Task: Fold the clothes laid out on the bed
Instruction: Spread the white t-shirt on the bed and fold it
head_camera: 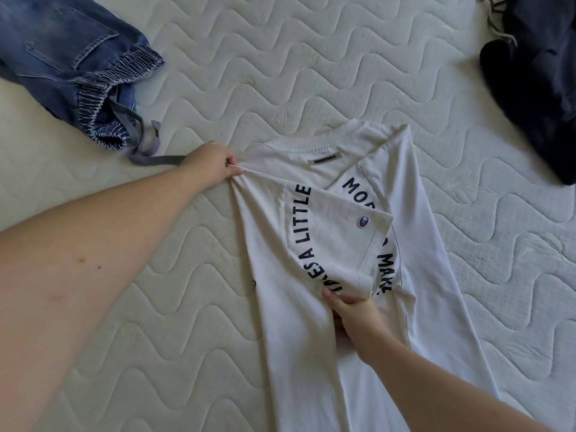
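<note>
A white T-shirt [414, 244] with curved dark lettering lies on the quilted mattress [280, 63], collar toward the far side. Both its long sides are folded inward, and a short sleeve with a small logo patch lies across the middle. My left hand [208, 166] pinches the shirt's fabric at the left shoulder, next to the collar. Lower down, my right hand [353, 316] grips the cuff end of the folded sleeve at the shirt's centre.
Blue denim trousers [71, 60] with an elastic waist and a grey drawstring lie at the far left, the drawstring reaching my left hand. A dark garment [536, 85] is heaped at the far right. Bare mattress surrounds the shirt.
</note>
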A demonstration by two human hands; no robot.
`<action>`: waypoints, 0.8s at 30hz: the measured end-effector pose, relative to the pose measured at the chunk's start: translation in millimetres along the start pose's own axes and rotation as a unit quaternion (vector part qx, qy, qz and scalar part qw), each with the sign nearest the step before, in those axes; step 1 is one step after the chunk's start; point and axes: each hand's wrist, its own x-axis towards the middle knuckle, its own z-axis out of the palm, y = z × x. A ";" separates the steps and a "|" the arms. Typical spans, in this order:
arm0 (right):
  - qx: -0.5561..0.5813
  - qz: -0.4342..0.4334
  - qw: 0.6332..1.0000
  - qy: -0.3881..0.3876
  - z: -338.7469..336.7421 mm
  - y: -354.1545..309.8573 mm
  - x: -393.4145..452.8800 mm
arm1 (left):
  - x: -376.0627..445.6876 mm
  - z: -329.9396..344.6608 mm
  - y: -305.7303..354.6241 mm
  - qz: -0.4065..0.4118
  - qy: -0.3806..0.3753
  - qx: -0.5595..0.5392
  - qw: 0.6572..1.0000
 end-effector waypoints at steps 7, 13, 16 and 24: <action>-0.022 0.012 1.000 0.007 1.2 -3.1 -2.9 | -8.4 20.3 15.7 -0.067 0.070 0.052 0.994; -0.034 0.008 0.999 0.010 0.2 -1.8 -2.6 | -12.8 21.9 20.1 -0.009 0.080 -0.033 0.996; -0.035 0.009 0.999 0.007 0.3 -1.6 -2.1 | -12.0 17.3 17.8 -0.001 0.068 -0.032 0.997; -0.030 -0.002 1.000 0.001 -1.1 -0.4 -1.6 | -13.9 15.7 9.0 -0.081 0.065 0.011 0.995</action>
